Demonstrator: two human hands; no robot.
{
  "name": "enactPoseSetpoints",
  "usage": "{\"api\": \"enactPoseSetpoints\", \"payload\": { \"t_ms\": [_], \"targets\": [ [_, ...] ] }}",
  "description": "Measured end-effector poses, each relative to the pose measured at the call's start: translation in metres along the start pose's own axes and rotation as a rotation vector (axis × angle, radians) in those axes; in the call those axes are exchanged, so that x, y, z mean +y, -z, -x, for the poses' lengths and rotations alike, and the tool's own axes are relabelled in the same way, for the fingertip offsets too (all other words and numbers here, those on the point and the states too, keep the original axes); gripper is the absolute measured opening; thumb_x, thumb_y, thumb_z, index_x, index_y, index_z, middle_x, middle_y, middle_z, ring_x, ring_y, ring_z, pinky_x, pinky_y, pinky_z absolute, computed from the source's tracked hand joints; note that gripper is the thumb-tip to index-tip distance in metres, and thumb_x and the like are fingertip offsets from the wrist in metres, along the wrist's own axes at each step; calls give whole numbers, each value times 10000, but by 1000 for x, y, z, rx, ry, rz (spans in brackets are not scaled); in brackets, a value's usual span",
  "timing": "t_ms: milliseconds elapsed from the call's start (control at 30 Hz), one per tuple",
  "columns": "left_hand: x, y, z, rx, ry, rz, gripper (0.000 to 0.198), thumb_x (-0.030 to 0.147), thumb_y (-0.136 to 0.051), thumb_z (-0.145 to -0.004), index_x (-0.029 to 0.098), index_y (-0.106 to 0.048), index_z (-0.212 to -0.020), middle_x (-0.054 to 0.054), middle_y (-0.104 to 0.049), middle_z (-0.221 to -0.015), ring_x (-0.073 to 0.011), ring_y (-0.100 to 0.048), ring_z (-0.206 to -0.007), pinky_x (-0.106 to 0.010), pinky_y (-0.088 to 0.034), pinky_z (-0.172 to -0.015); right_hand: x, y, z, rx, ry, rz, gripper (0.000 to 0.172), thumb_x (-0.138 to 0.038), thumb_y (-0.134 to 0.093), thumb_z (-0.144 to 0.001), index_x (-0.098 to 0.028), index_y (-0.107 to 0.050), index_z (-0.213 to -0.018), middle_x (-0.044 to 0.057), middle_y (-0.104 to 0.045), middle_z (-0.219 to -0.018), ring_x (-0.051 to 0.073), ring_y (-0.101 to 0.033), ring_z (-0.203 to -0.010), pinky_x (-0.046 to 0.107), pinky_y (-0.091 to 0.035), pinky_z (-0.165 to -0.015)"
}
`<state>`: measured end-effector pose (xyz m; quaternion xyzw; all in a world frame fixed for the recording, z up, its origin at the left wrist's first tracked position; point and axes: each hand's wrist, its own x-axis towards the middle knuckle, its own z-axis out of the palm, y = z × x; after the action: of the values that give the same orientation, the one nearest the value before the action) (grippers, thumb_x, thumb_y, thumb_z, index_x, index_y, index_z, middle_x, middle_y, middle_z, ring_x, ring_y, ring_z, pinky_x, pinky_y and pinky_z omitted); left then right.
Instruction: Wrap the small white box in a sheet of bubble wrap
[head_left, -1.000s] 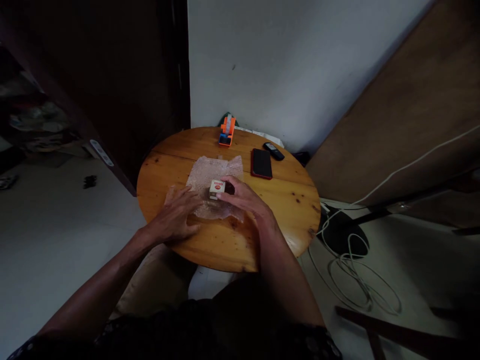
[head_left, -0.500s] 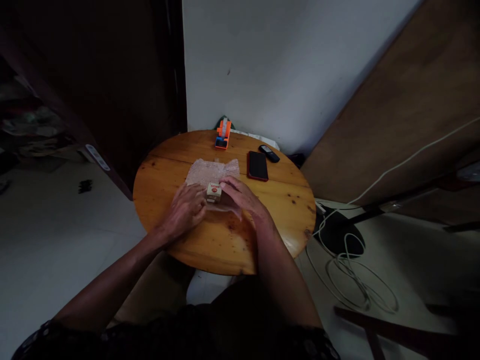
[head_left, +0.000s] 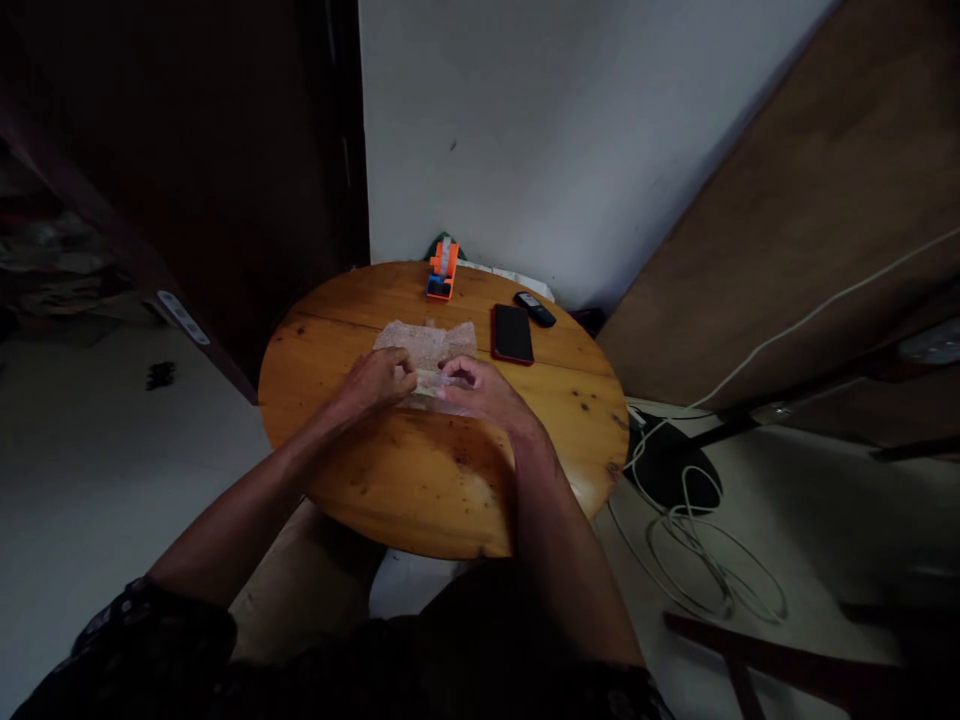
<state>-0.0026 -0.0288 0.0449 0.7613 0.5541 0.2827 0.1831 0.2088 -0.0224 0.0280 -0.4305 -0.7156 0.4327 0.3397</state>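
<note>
A sheet of bubble wrap (head_left: 424, 340) lies on the round wooden table, its near part raised over a small box (head_left: 429, 383) that shows only faintly through the plastic. My left hand (head_left: 382, 378) is at the left side of the box, thumb and fingers pinched on the wrap's near edge. On the right, my right hand (head_left: 480, 388) curls its thumb and index finger together and grips the same edge. Between the two hands the clear film stretches across the box.
Behind the wrap stands an orange tape dispenser (head_left: 442, 270). A phone (head_left: 512, 334) in a red case and a small black remote-like device (head_left: 535, 309) lie at the table's back right. A pale cable (head_left: 697, 540) is coiled on the floor to the right.
Both hands have gone from resting flat beside the box to pinching the wrap's near edge. That edge has come up over the box, whose printed top was bare before.
</note>
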Motion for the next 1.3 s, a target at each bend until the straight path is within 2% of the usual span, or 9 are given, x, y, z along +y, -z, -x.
{"api": "enactPoseSetpoints", "payload": {
  "t_ms": [67, 233, 367, 500, 733, 1000, 1300],
  "targets": [
    [-4, 2, -1, -34, 28, 52, 120, 272, -581, -740, 191, -670, -742, -31, -721, -820, -191, -629, -764, -284, -459, -698, 1, -3, -2, 49, 3, -7, 163, -354, -671, -739, -204, -611, -758, -10, -627, -787, 152, -559, -740, 284, -428, -692],
    [-14, -1, -2, -34, 21, 162, 141, 310, -645, -685, 198, -668, -767, -24, -721, -894, -198, -643, -840, -299, -492, -765, 2, -8, -4, 91, -24, -47, 159, -343, -662, -738, -199, -606, -705, 25, -679, -872, 169, -600, -801, 280, -431, -701],
    [-17, -12, -5, -43, 5, 337, 139, 329, -655, -693, 191, -638, -703, -41, -745, -962, -203, -676, -897, -306, -518, -817, 5, -10, -4, 106, -54, -102, 192, -380, -675, -732, -205, -601, -704, -4, -628, -737, 145, -550, -683, 262, -405, -627],
    [-19, -24, -4, 27, 38, 433, 137, 324, -631, -694, 188, -617, -687, -36, -748, -883, -182, -675, -816, -282, -524, -757, 7, -11, -4, 121, -86, -137, 218, -402, -685, -726, -206, -592, -701, -25, -590, -672, 113, -461, -578, 245, -353, -551],
    [-20, -27, -1, 53, 53, 566, 172, 342, -675, -658, 184, -606, -648, -41, -745, -887, -165, -661, -794, -270, -520, -735, 4, -13, -3, 128, -119, -132, 265, -435, -708, -696, -199, -588, -696, -26, -587, -660, 102, -440, -550, 237, -333, -518],
    [-14, -26, 1, 51, 58, 575, 124, 297, -634, -681, 186, -598, -638, -37, -740, -874, -155, -652, -776, -263, -514, -702, 1, -10, -2, 109, -82, -101, 263, -432, -698, -714, -197, -585, -685, -35, -558, -635, 101, -444, -561, 226, -340, -521],
    [-19, -28, -1, 40, 54, 482, 100, 281, -605, -687, 181, -597, -680, -14, -670, -754, -140, -579, -699, -252, -467, -663, 2, -11, -3, 165, -106, -85, 231, -398, -689, -680, -189, -593, -658, -40, -547, -614, 99, -441, -565, 233, -342, -542]
  ]
}}
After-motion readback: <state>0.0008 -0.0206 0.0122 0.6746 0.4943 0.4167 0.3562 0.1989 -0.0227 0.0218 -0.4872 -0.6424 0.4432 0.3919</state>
